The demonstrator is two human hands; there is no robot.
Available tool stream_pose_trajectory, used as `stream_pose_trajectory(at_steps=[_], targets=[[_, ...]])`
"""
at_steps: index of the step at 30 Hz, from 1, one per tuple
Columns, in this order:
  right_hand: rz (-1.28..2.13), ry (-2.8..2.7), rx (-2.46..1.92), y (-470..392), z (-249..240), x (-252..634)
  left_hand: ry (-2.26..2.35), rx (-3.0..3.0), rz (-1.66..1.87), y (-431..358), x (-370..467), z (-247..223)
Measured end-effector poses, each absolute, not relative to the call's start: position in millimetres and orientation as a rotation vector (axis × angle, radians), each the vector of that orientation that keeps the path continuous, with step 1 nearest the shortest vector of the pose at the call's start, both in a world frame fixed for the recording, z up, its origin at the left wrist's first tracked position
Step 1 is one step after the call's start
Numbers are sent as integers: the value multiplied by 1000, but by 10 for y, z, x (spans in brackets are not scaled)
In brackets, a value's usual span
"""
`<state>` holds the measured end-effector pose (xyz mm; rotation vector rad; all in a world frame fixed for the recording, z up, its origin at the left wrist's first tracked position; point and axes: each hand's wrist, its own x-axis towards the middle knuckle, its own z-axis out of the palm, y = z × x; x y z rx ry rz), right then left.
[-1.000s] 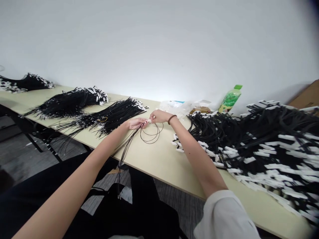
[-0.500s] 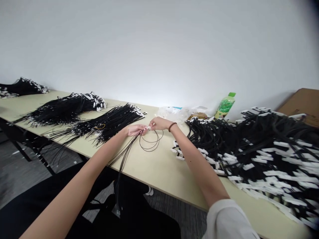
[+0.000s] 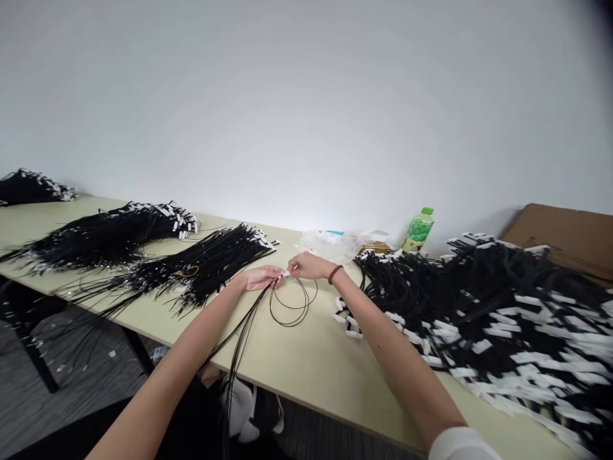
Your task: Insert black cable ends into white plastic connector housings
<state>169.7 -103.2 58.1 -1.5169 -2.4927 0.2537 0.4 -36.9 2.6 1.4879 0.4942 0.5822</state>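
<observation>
My left hand [image 3: 262, 278] is closed round the upper end of a few thin black cables [image 3: 246, 322], which hang down over the table's front edge. At its fingertips is a small white connector [image 3: 286, 274]. My right hand [image 3: 306, 265], with a brown band at the wrist, pinches at this white piece from the right. Below the two hands a loop of thin black cable [image 3: 291, 326] lies over the tabletop. Just left of my left hand rests a bundle of black cables with white ends [image 3: 225, 255]. The exact grip of the fingers is too small to make out.
A large heap of black cables with white connectors [image 3: 479, 313] covers the right side of the table [image 3: 306, 364]. Behind it stand a green-capped bottle [image 3: 419, 231] and a cardboard box [image 3: 560, 239]. Clear plastic bags [image 3: 330, 244] lie near the wall. Another cable bundle [image 3: 110, 233] lies left.
The view has tilted up, so the table sits lower in the picture. Both hands keep their hold at the white connector, and the cable loop stays beneath them.
</observation>
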Motion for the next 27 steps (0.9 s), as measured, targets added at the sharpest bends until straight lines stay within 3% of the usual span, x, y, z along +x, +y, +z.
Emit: stream_pose_trajectory(at_steps=[4,16,27], targets=[[155,-2413,-1567,-1129,513,1630,452,1505,349,-278,-20,1],[-76,-2053,-1722,-1877,1,1433,260,1520,92,-441,79,-44],[-460,-1877,-1531,-2281,-31,1759,265,1432,119,-932,287,-63]])
